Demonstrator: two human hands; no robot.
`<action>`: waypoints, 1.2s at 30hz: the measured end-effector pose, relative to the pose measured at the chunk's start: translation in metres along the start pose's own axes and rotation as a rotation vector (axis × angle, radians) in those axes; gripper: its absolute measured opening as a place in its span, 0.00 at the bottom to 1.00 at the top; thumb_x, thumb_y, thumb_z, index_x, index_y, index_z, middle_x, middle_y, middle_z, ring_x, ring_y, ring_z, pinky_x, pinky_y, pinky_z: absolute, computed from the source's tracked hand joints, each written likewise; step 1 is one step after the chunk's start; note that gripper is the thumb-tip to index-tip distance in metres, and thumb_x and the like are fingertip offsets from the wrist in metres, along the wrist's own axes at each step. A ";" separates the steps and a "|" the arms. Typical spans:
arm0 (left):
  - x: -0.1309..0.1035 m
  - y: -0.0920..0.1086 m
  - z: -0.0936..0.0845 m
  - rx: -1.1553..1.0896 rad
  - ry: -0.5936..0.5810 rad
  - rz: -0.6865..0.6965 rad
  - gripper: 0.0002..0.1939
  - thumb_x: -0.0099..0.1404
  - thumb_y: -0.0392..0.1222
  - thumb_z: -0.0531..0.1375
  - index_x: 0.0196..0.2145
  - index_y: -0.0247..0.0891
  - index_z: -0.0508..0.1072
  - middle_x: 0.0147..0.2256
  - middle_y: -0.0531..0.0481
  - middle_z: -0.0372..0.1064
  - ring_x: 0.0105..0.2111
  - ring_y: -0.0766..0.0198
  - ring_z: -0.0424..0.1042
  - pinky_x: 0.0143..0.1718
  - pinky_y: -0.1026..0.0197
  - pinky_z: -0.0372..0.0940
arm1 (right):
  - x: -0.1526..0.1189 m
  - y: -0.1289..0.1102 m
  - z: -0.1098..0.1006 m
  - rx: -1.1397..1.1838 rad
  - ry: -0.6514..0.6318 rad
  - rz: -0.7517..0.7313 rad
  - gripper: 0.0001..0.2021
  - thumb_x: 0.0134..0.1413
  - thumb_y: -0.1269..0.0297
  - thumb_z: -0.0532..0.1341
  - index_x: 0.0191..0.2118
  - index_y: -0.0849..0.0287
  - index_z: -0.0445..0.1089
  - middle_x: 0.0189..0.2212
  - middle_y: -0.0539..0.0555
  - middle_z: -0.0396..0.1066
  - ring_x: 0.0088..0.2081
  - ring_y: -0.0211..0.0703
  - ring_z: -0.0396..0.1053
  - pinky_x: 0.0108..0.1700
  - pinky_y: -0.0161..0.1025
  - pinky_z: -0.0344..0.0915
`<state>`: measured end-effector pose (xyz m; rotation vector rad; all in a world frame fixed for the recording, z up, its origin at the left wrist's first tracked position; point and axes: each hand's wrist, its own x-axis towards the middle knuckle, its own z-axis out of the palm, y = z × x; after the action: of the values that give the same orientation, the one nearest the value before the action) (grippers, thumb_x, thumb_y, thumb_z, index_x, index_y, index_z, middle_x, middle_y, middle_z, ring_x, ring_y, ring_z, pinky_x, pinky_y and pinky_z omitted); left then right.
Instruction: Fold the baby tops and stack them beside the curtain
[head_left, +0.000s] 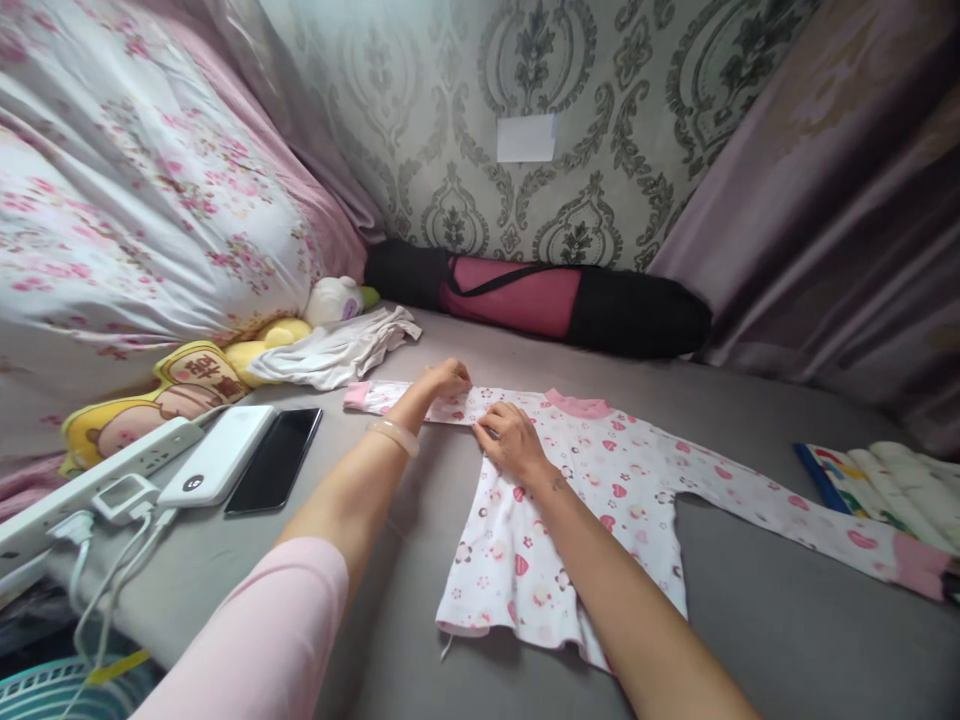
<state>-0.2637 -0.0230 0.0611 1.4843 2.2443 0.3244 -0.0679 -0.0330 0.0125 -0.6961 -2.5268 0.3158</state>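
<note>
A child's long-sleeved shirt (622, 470), white with pink hearts and small printed figures, lies spread flat on the grey sheet. Its collar and cuffs are pink, and both sleeves stretch out sideways. My left hand (448, 379), its fingers curled down, grips the upper side of the left-lying sleeve. At the underarm, where that sleeve meets the body, my right hand (510, 438) pinches the fabric with thumb and fingers. My right forearm passes over the shirt's body and hides part of it. A loose thread hangs at the lower left hem.
Left are a phone (274, 462), a white power bank (219, 455), a power strip (97, 490) with cables, a crumpled white cloth (341, 350) and plush toys (180, 395). A black-and-red long bag (517, 295) lies along the wall. Rolled cloths (900, 485) sit right.
</note>
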 end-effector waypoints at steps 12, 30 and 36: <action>0.015 0.005 0.004 0.128 0.000 0.034 0.09 0.50 0.31 0.62 0.30 0.34 0.79 0.31 0.40 0.77 0.40 0.50 0.73 0.48 0.54 0.61 | 0.001 0.001 0.000 0.037 -0.012 -0.018 0.11 0.63 0.62 0.58 0.32 0.56 0.75 0.35 0.52 0.69 0.40 0.40 0.65 0.46 0.36 0.59; -0.035 0.017 0.076 0.367 0.292 0.440 0.17 0.69 0.35 0.47 0.51 0.28 0.67 0.52 0.34 0.67 0.53 0.53 0.65 0.54 0.53 0.59 | 0.006 0.011 0.013 -0.203 -0.126 0.391 0.27 0.67 0.59 0.43 0.66 0.65 0.54 0.68 0.60 0.48 0.68 0.53 0.42 0.66 0.56 0.33; -0.042 -0.025 0.065 0.348 0.171 0.309 0.34 0.72 0.55 0.39 0.65 0.27 0.52 0.67 0.33 0.46 0.67 0.49 0.45 0.65 0.47 0.43 | 0.010 0.009 0.011 -0.231 -0.211 0.433 0.29 0.67 0.56 0.40 0.68 0.65 0.50 0.69 0.58 0.45 0.69 0.51 0.39 0.66 0.56 0.32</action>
<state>-0.2396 -0.0746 0.0025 2.0644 2.2849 0.1609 -0.0769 -0.0213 0.0041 -1.3716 -2.6148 0.2548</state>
